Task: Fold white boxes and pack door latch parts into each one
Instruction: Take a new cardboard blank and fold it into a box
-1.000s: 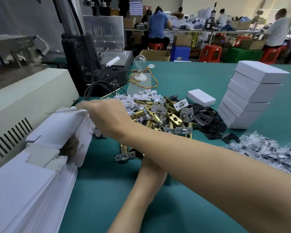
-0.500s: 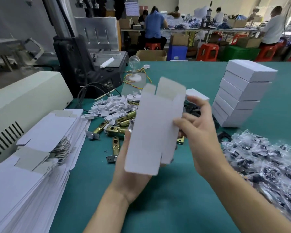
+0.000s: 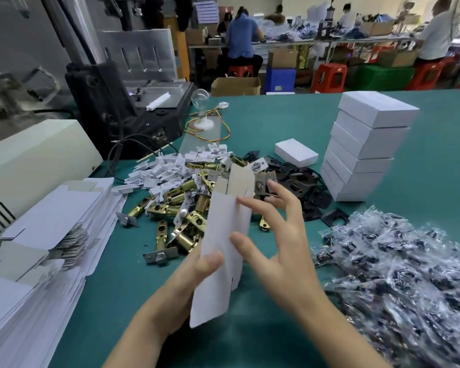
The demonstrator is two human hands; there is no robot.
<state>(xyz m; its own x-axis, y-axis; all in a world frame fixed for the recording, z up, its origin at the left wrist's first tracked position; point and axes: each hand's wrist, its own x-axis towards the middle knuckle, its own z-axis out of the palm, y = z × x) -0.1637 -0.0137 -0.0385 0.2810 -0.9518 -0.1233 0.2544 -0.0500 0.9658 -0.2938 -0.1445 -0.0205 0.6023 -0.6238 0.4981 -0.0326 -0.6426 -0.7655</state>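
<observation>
While the left hand grips a flat white box blank near its lower end, thumb on its face, the right hand rests spread fingers against its right edge. Blank is held above the table, before the latch parts; folded boxes stand toward the far right edge.

stacked boxes: 6 | loose box: 1 | hands: 2

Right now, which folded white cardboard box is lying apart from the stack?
The single folded white cardboard box lying flat on the green table, left of the tall stack of white boxes, beside the black plates.
</observation>
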